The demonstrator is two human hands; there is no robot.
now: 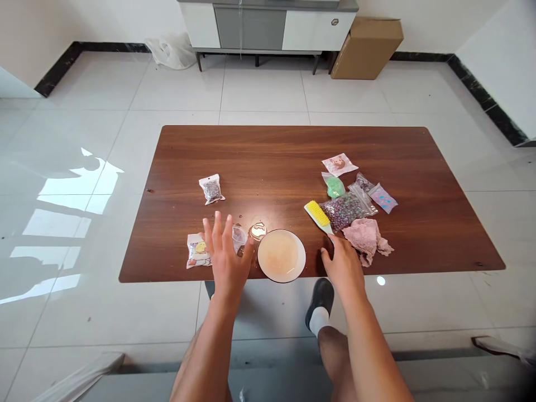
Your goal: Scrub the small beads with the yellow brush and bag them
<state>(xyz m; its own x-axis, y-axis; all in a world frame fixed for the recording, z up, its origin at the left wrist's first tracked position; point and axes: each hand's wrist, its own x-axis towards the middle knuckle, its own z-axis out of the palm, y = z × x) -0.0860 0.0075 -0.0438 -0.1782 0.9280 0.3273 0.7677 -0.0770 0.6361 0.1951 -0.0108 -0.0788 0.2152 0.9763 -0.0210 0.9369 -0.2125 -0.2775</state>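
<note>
My left hand point(226, 254) hovers open with fingers spread above the front edge of the wooden table point(288, 151), over a small clear cup point(239, 237) and beside a cartoon-printed packet point(196, 250). My right hand point(342, 263) rests at the table's front edge with its fingers on the handle end of a yellow brush point(318, 215); whether it grips the handle I cannot tell. Between the hands stands a white bowl point(281, 255) of pale cloudy liquid. A small round charm point(257, 230) lies just behind the bowl.
A pink crumpled cloth point(366, 237) lies right of my right hand. Behind it are several small bags of beads and sequins point(345, 209), a green bag point(334, 186) and a pink packet point(339, 164). A bag of dark beads point(211, 188) lies at left. A cardboard box point(366, 47) leans by a cabinet point(268, 25).
</note>
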